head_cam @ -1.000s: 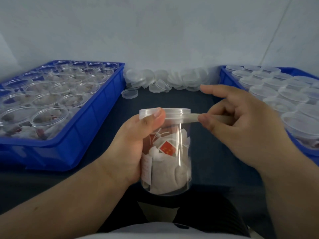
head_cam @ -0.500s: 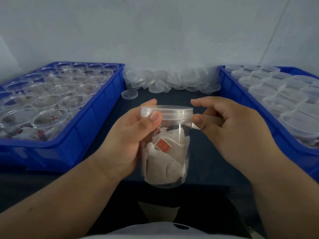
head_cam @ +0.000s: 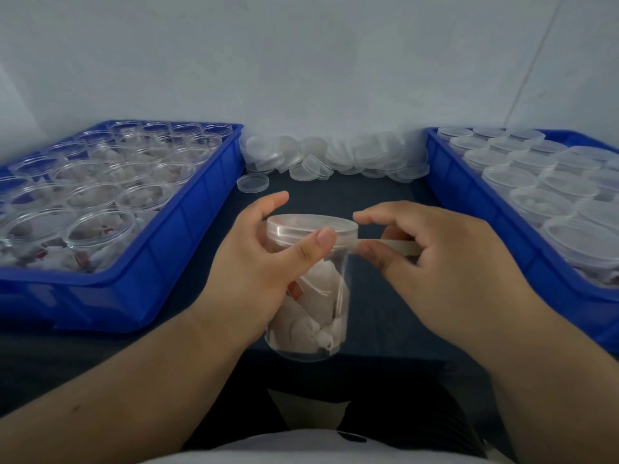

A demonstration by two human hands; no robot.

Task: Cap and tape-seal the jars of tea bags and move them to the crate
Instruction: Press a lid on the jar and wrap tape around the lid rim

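Note:
A clear plastic jar full of white tea bags is held upright in front of me, over the table's near edge. A translucent cap sits on it. My left hand grips the jar from the left, thumb pressed on the cap's rim. My right hand pinches a strip of clear tape that runs from the right side of the cap rim to my fingers.
A blue crate on the left holds several open jars of tea bags. A blue crate on the right holds several capped jars. Loose caps are piled along the wall; one cap lies apart on the dark table.
The jar has turned in my left hand and sits a little lower. My right hand has come closer to the cap, so the free tape strip is shorter.

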